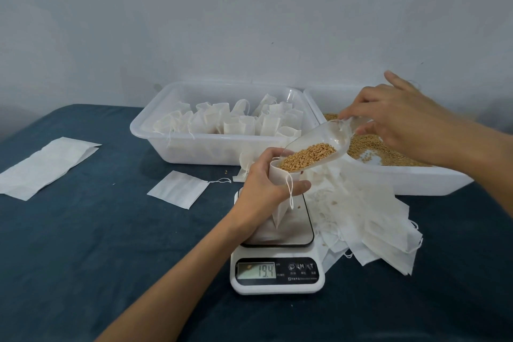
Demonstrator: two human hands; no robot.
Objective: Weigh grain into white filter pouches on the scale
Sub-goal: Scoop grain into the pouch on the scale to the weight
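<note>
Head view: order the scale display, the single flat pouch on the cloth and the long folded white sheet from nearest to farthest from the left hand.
Measured from the left hand:
1. Scale display, just below the hand, toward the camera.
2. Single flat pouch, to the hand's left on the blue cloth.
3. Long folded white sheet, at the far left edge.

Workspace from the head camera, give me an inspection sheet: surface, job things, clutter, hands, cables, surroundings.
Surface: dark blue cloth covers the table.
Job's things: scale reads 19.4; open pouch stands on its platform; clear scoop of grain tilts at the pouch mouth; left tray holds filled pouches; right tray holds loose grain.
Clutter: heap of empty pouches right of the scale; one flat pouch and a folded white sheet to the left; stray grains on the cloth.
Hands: left hand grips the pouch; right hand holds the scoop handle.
Cables: nothing seen.
Surroundings: plain pale wall.
</note>
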